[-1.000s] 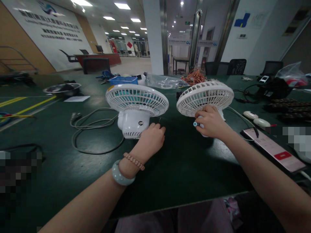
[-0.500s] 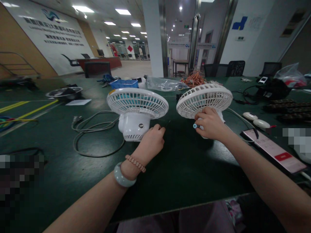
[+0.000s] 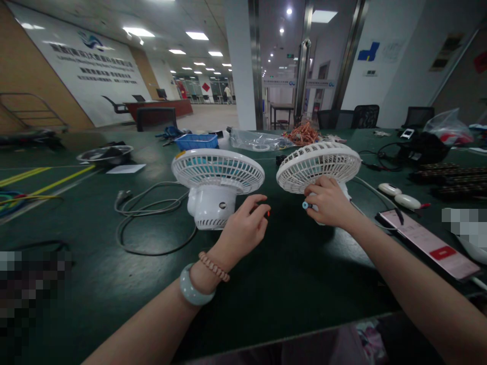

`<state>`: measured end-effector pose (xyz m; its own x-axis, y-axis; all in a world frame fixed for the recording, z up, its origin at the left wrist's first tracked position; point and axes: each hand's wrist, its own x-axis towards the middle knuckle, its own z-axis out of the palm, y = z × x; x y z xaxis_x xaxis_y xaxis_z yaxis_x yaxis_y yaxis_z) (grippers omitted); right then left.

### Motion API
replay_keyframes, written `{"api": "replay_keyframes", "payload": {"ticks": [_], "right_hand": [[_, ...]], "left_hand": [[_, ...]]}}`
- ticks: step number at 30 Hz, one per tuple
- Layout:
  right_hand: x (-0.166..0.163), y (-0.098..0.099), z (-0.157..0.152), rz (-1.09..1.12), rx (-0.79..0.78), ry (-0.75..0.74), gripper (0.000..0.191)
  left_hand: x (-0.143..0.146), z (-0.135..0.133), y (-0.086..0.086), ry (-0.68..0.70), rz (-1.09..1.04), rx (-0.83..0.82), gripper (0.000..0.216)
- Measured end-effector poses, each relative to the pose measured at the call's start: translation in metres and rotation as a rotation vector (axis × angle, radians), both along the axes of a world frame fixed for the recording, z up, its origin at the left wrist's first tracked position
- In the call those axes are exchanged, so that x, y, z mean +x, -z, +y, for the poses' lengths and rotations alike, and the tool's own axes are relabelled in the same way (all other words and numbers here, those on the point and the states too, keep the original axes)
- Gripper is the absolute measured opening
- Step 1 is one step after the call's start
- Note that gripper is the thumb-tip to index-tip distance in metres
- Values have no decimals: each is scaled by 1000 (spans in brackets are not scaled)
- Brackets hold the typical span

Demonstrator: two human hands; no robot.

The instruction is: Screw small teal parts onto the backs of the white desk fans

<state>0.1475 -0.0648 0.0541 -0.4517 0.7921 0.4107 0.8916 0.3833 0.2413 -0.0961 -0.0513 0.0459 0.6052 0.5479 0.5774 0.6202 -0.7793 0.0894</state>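
Green matting covers the long worktop (image 3: 289, 274) before you, with 2 small white desk fans lying grille-up on it. Your left hand (image 3: 243, 228) hovers just beside the left fan (image 3: 216, 187), fingers loosely curled around a small dark thing with a red tip (image 3: 267, 213), probably a tiny part; what it is, you cannot tell. Your right hand (image 3: 329, 203) is clenched on a blue-capped tool (image 3: 305, 205) pressed under the right fan (image 3: 318, 165), likely steadying its housing. Grey cord (image 3: 148, 213) coils left of the fans; a phone (image 3: 429, 238) lies by your right forearm.
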Motion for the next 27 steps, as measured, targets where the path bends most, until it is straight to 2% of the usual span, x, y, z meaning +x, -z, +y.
{"api": "replay_keyframes", "payload": {"ticks": [5,9,16,23,27], "right_hand": [[-1,1,1,12,0,-6,19],[-2,1,1,15,6,-4,18],[-3,0,0,8,5,11,19],[-4,-1,-1,7,-1,15,18],[-4,0,0,3,-1,15,18]], "left_hand": [[1,-4,-1,51,-169,50,18],[1,-5,3,32,-311,56,14],[4,-8,5,12,-558,-82,13],[5,-6,6,28,-591,-174,11],[4,-5,7,17,-586,-148,12]]}}
